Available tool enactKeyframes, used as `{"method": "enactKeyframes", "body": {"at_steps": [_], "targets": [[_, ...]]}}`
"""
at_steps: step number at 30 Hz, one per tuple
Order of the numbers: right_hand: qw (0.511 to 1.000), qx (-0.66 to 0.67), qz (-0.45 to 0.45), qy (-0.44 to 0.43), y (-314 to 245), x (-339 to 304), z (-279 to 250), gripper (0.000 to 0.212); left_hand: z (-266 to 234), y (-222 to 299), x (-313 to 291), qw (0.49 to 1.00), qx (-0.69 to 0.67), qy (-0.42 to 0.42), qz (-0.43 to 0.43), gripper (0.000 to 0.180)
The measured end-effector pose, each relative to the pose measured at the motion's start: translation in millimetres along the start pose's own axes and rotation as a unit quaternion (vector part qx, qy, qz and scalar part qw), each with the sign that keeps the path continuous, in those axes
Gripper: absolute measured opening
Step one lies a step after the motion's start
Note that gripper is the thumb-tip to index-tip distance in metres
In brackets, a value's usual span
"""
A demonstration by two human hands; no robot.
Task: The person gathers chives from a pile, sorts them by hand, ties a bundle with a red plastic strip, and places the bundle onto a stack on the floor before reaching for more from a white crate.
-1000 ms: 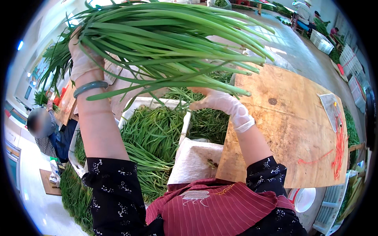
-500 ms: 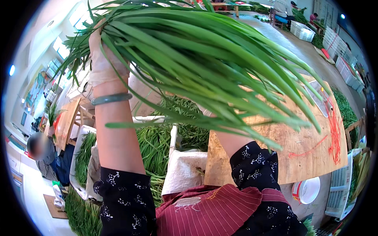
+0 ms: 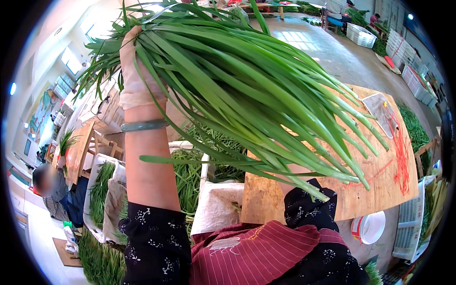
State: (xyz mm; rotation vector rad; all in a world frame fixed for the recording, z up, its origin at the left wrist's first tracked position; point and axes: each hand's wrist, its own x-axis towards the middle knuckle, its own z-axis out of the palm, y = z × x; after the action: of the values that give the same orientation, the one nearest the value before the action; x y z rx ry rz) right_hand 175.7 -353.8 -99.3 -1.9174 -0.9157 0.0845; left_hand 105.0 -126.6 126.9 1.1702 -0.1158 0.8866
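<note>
A large bunch of garlic chives (image 3: 247, 99) stretches across the upper part of the view. My left hand (image 3: 137, 71), in a thin translucent glove, is closed round it toward its leafy end. The pale cut stem ends fan out to the lower right, above a wooden table (image 3: 266, 204). One loose leaf hangs across my left forearm, below a green bangle. My right hand is hidden behind the chives; only a bit of the forearm (image 3: 295, 175) and the dark patterned sleeve show, so its fingers cannot be made out.
Red ties (image 3: 403, 164) and a grey flat board (image 3: 378, 114) lie on the table's right side. A white bucket (image 3: 373, 229) stands below its edge. Crates of greens (image 3: 102, 190) are at my left, where another person (image 3: 59, 190) sits. White crates (image 3: 361, 35) stand far right.
The bunch has swung slightly, with its stem ends now lower and in sharper view. My left hand has shifted a little to the right. The right hand stays hidden.
</note>
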Motion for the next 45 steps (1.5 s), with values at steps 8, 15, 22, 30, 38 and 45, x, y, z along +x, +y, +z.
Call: {"method": "enactKeyframes", "body": {"at_steps": [8, 15, 22, 30, 38, 45], "targets": [[0.998, -0.05, -0.019, 0.042, -16, -2, -44, 0.035, -13, -32, -9, 0.988, -0.126, -0.084, -0.038, 0.027], [0.959, -0.235, 0.028, 0.157, 31, -29, -112, 0.033, -9, -144, -60, 0.941, -0.194, -0.04, -0.276, 0.055], [0.857, -0.46, 0.223, -0.062, 86, -122, -162, 0.03, -85, -249, -140, 0.828, -0.189, 0.081, -0.521, 0.036], [0.862, -0.413, 0.281, -0.087, 83, 7, -153, 0.026, -73, -239, -134, 0.831, -0.208, 0.072, -0.511, 0.034], [0.902, -0.243, 0.316, -0.167, 129, 50, -110, 0.034, -53, -240, -133, 0.841, -0.16, 0.064, -0.512, 0.043], [0.978, -0.039, 0.195, -0.068, 123, 3, -125, 0.054, -11, -243, -106, 0.843, -0.229, -0.017, -0.486, 0.037]]}}
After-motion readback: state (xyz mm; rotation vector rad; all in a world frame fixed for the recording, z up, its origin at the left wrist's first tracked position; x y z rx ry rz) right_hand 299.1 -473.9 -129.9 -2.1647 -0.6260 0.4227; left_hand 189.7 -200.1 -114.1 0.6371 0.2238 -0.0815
